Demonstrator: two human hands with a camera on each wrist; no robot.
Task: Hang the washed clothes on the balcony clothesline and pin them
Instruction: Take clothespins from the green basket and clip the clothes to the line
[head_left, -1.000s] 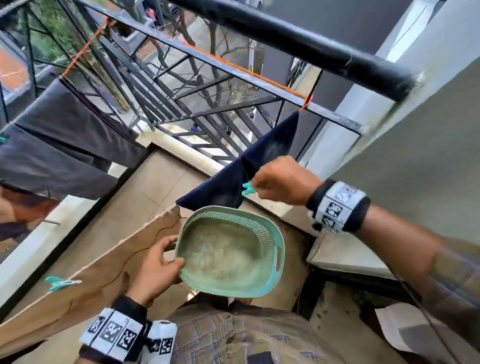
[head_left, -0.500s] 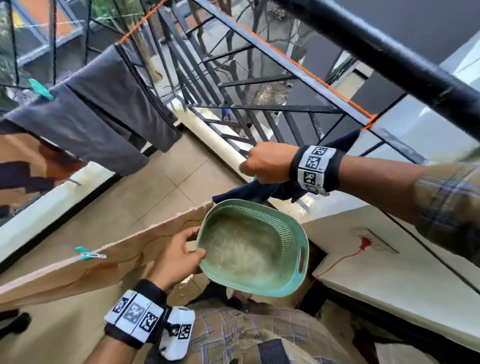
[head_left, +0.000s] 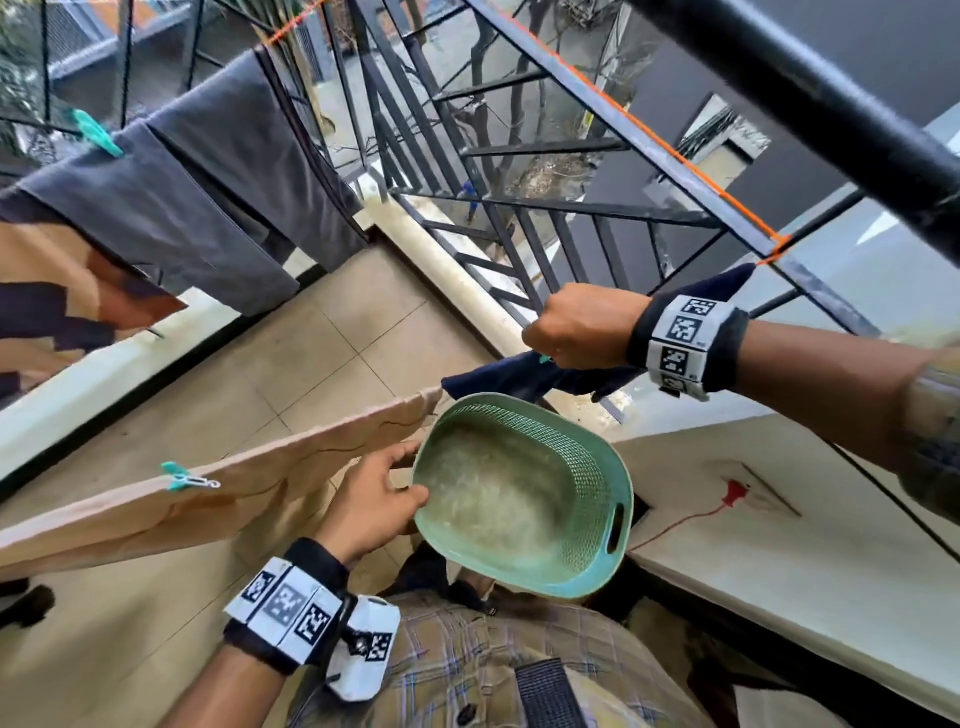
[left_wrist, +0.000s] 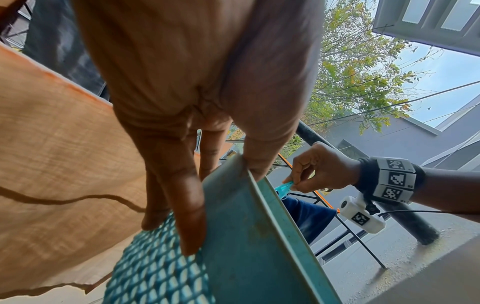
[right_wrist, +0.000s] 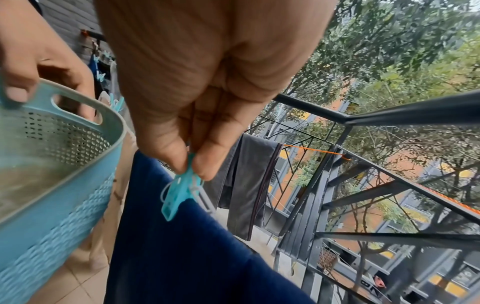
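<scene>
My left hand (head_left: 379, 499) (left_wrist: 197, 185) grips the rim of an empty green perforated basket (head_left: 597, 467) (left_wrist: 254, 236) (right_wrist: 52, 164), thumb inside and fingers under it. My right hand (head_left: 561, 338) (left_wrist: 301, 183) (right_wrist: 189, 164) pinches a teal clothespin (right_wrist: 179, 193) (left_wrist: 284, 187) at the top edge of a dark blue cloth (head_left: 493, 379) (right_wrist: 182, 246) hung on the orange clothesline (head_left: 675, 156). A tan cloth (head_left: 208, 499) (left_wrist: 64, 164) with a teal pin (head_left: 182, 478) hangs by my left hand. Grey clothes (head_left: 208, 182) (right_wrist: 246, 185) hang further along.
A black metal railing (head_left: 519, 208) (right_wrist: 389, 185) with slanted bars fences the balcony. A thick black pipe (head_left: 805, 93) crosses overhead on the right. A pale ledge (head_left: 779, 545) lies on the right, beige floor tiles (head_left: 337, 364) below. Another teal pin (head_left: 96, 132) holds the grey clothes.
My right hand has moved with the clothespin along the blue cloth's top edge; the view has swung. My left hand still holds the basket.
</scene>
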